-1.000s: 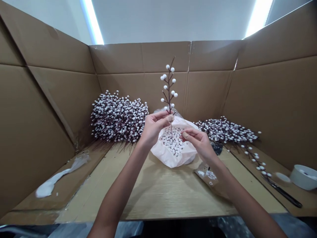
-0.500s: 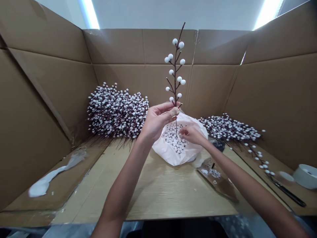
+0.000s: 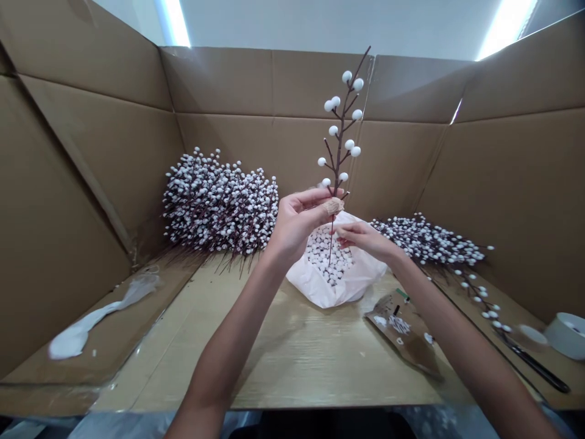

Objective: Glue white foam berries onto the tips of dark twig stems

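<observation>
Clamped between left fingers (image 3: 319, 213): white-berry stem (image 3: 339, 155), leaning slightly, berries above grip, thin bare tail below, over plastic bag (image 3: 315, 289) of loose berries (image 3: 336, 268). Close by tail: right fingers (image 3: 354, 229), cannot tell whether gripping. Probably light, springy, fragile at twig tips. Best pinched on woody shaft, clear of berries.

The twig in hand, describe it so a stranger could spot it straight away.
Find the open white bag in the middle. Above it, the left hand pinches a brown twig with white berries. Unlike the other twigs at either side, it is held up nearly upright, with cardboard behind it.
</observation>
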Action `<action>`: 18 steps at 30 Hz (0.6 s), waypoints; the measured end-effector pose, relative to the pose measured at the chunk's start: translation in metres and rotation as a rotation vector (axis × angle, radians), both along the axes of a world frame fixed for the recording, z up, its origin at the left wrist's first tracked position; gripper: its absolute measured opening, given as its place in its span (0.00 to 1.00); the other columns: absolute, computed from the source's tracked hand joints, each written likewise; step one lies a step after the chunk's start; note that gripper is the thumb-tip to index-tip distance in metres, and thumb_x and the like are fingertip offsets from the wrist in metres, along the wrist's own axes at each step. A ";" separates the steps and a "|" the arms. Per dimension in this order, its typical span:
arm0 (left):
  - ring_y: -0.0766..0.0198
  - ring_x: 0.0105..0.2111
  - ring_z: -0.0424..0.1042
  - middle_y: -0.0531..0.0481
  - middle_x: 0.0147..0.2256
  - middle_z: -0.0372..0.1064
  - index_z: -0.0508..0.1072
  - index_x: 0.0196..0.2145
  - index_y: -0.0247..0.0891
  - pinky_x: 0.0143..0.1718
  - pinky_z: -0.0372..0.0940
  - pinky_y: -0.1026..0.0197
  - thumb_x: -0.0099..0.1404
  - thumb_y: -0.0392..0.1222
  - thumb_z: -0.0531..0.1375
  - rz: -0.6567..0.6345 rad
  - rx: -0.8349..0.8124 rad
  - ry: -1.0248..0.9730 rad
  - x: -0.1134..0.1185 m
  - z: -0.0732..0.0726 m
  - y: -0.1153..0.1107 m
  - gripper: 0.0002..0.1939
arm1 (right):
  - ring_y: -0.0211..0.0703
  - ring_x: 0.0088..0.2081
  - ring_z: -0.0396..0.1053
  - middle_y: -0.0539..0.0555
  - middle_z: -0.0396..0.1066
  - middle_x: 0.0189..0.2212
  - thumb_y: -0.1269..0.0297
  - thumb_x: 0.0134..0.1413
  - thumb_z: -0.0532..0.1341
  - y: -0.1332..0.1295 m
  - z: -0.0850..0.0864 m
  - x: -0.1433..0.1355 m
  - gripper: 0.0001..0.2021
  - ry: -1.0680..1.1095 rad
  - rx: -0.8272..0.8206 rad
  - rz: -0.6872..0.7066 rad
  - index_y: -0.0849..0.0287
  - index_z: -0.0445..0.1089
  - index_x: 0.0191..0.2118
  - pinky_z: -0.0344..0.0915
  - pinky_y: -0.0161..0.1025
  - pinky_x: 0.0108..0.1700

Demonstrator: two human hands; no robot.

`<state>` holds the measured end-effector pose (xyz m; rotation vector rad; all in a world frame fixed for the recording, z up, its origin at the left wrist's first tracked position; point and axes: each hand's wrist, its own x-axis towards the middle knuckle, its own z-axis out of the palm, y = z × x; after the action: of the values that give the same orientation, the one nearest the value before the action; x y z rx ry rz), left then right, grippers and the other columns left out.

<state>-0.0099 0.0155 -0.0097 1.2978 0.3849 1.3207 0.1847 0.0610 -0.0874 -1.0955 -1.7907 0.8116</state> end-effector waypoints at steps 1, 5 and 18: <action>0.65 0.31 0.73 0.47 0.34 0.77 0.80 0.29 0.35 0.37 0.68 0.58 0.47 0.34 0.68 0.000 -0.002 -0.003 0.000 0.000 0.000 0.08 | 0.38 0.31 0.68 0.54 0.72 0.31 0.54 0.55 0.58 -0.007 0.010 0.001 0.16 0.079 -0.020 0.034 0.62 0.74 0.39 0.68 0.39 0.38; 0.67 0.28 0.72 0.47 0.33 0.77 0.80 0.30 0.36 0.34 0.68 0.61 0.47 0.35 0.68 0.018 0.011 -0.012 -0.001 0.001 -0.001 0.09 | 0.35 0.35 0.70 0.52 0.71 0.33 0.60 0.47 0.68 -0.036 0.043 -0.003 0.12 0.611 -0.112 0.149 0.58 0.73 0.38 0.69 0.37 0.45; 0.68 0.26 0.71 0.51 0.27 0.75 0.79 0.28 0.37 0.32 0.68 0.63 0.46 0.36 0.68 0.119 0.104 0.007 0.012 -0.004 -0.014 0.07 | 0.42 0.38 0.74 0.52 0.74 0.32 0.56 0.51 0.66 -0.079 0.064 -0.033 0.09 0.674 0.288 0.047 0.55 0.70 0.34 0.71 0.46 0.47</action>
<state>0.0019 0.0014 -0.0136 1.3839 0.4083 1.4517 0.1520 -0.0182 -0.0231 -0.5039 -1.3050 0.7983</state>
